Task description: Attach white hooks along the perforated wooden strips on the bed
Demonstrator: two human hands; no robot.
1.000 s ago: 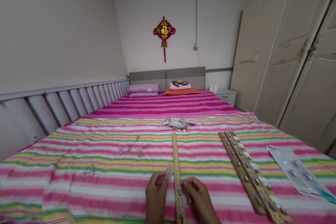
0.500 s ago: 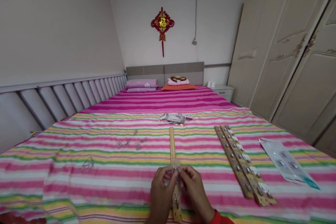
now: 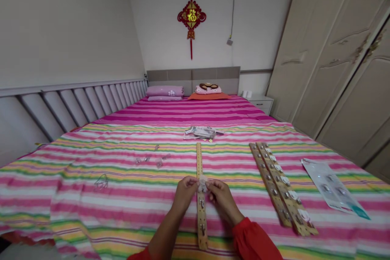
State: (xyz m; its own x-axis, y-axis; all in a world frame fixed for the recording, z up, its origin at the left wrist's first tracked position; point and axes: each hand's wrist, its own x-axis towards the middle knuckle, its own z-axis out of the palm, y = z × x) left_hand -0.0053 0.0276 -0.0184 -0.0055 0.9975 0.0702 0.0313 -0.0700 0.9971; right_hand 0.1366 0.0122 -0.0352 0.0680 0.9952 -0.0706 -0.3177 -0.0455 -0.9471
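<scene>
A long narrow wooden strip (image 3: 200,166) with a row of holes lies lengthwise on the striped bedspread (image 3: 122,187) in front of me. Small metal pieces sit on its near part. My left hand (image 3: 185,191) and my right hand (image 3: 219,196) meet over the strip, both with fingers pinched on a small clear packet (image 3: 202,182) held just above it. Red sleeves cover my forearms.
Two more wooden strips (image 3: 278,185) fitted with metal pieces and white tags lie to the right. Beyond them rests a flat plastic bag (image 3: 333,187). A pile of small packets (image 3: 200,133) lies at the strip's far end, loose clear bits (image 3: 150,159) to the left. Wardrobe doors (image 3: 344,61) stand right.
Both hands moved forward along the strip and came together on the small clear packet. My view has tilted, showing more of my arms and sleeves.
</scene>
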